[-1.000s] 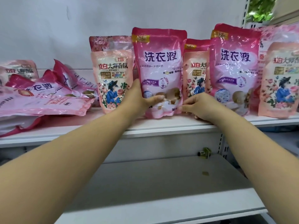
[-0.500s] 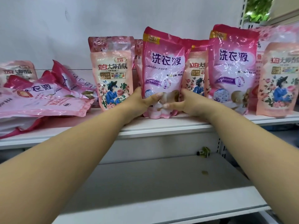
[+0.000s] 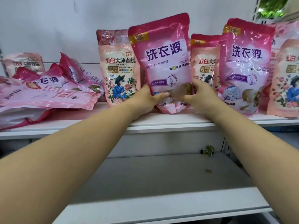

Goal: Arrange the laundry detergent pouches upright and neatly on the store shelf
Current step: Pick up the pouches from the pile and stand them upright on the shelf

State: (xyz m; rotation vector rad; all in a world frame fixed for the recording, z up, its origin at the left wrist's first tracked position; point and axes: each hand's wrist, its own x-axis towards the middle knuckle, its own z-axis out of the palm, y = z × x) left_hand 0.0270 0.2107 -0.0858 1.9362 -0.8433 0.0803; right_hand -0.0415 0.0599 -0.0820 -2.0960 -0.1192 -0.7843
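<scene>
Shelf edge: the white upper shelf (image 3: 161, 122) runs across the view, its front lip just below both wrists; the held pouch's base sits close to that lip.
Open room: a bare strip of shelf lies in front of the flat pile on the left; the lower shelf (image 3: 161, 183) below has wide bare board.
Neighbours: the held pouch stands between a pale floral pouch (image 3: 119, 78) on its left and a second floral pouch (image 3: 203, 65) on its right, overlapping both edges, so little side room.
Held pouch: the magenta pouch (image 3: 163, 59) is on the upper shelf at centre, front face toward the camera.
Long axis: vertical but tilted, the top edge leaning left, printed characters slanting with it.
Left hand (image 3: 148, 101): grips the pouch's lower left corner, thumb across the front.
Right hand (image 3: 199, 94): grips the lower right side, thumb blurred on the front, fingers curled round the edge.
Upright row: another magenta pouch (image 3: 246, 67) stands further right, nearly vertical.
Flat pile (image 3: 47, 94): several pouches lie on their sides at the left, overlapping, long axes roughly along the shelf.
Material: glossy crinkled plastic film with glare streaks; soft bulging bodies, flat sealed tops.
Back wall (image 3: 64, 21): plain white panel.
</scene>
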